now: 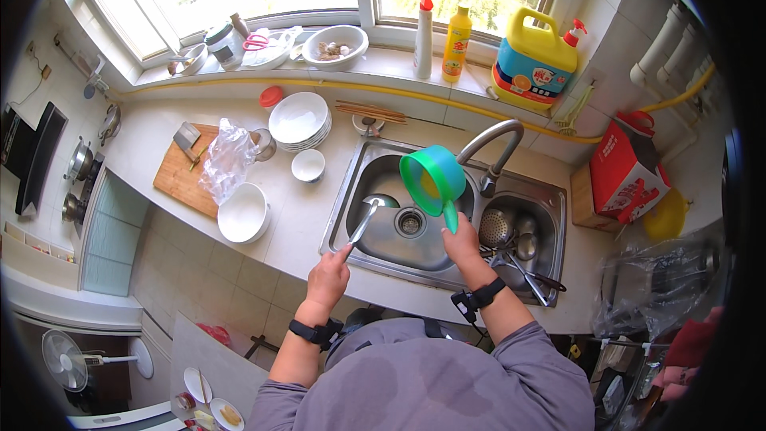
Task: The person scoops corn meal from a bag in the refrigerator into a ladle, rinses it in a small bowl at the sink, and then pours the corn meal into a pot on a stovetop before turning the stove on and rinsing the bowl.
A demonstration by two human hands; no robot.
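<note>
My left hand (pixel 328 278) grips the handle of a metal ladle (pixel 363 222), whose bowl is inside the large basin of the stainless steel sink (pixel 383 248), left of the drain. My right hand (pixel 461 239) is closed on the handle of a green plastic dipper (pixel 432 182), held tilted above the same basin, close to the curved faucet (pixel 488 137). The inside of the dipper is only partly visible. In the smaller right basin lie a perforated skimmer (pixel 495 227) and several metal utensils, their handles resting over the front rim.
Left of the sink stand a small bowl (pixel 309 166), stacked white plates (pixel 299 120), a large white bowl (pixel 243 214) and a wooden cutting board (pixel 170 176) with a cleaver (pixel 187 136) and plastic bag (pixel 227 158). Bottles line the windowsill; a red box (pixel 625 173) stands right.
</note>
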